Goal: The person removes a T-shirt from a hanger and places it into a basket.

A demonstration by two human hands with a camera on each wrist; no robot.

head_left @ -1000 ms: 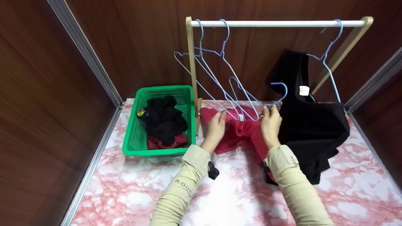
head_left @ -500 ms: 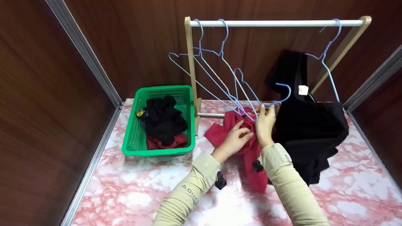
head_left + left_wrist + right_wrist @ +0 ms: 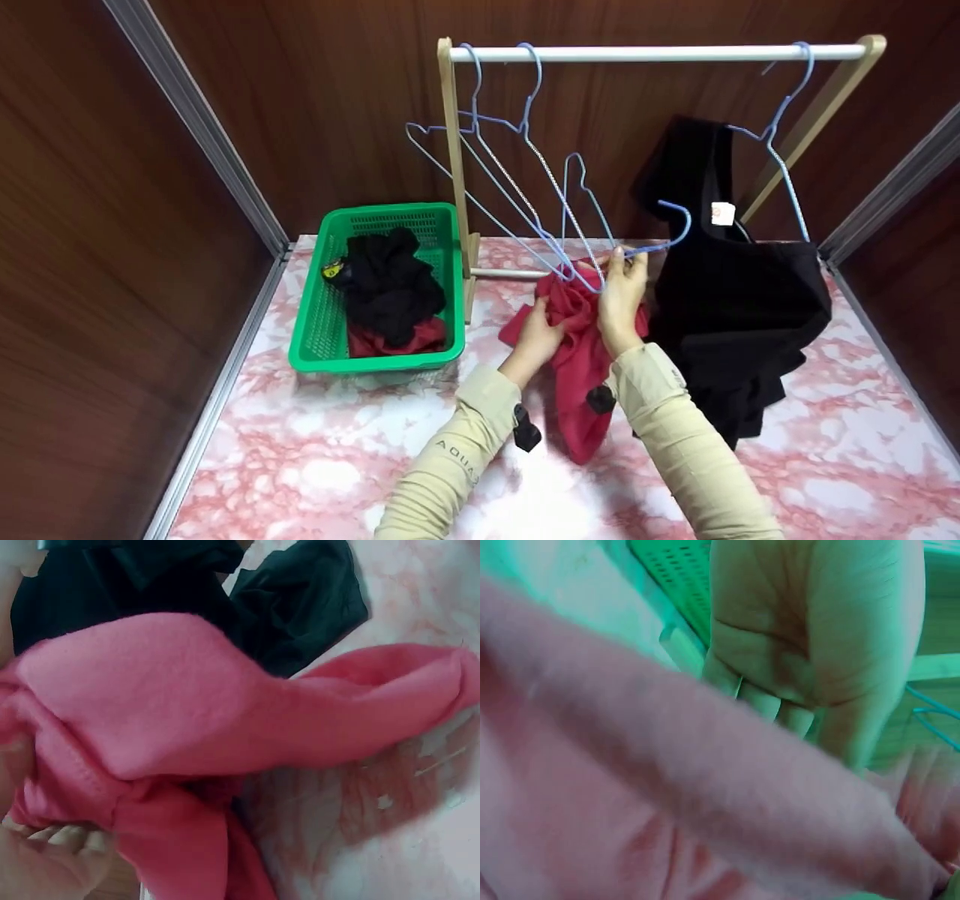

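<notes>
My right hand [image 3: 621, 300] pinches a blue wire hanger [image 3: 679, 225] just below its hook, which points right. One notched shoulder of this hanger rises behind the hand. A red garment [image 3: 581, 382] is bunched under the hanger, and a long end of it drapes toward me. My left hand [image 3: 538, 337] grips the garment's left side; in the left wrist view its fingers [image 3: 71, 851] curl at the cloth. That view also shows a loose tube of the pink-looking cloth [image 3: 165, 705] stretching right. In the right wrist view, cloth [image 3: 667, 757] covers the lower part, below my palm.
A rack with a white rail [image 3: 637, 53] stands behind. Two bare hangers [image 3: 527, 127] hang at its left, their lower ends overlapping the red garment. A black garment [image 3: 739, 300] hangs at the right. The green basket [image 3: 304, 315] at left holds black and dark red clothes [image 3: 394, 285].
My left hand has let go of the garment's left side, moved right and gripped it nearer the middle. The garment has bunched up, and the held hanger has turned slightly.
</notes>
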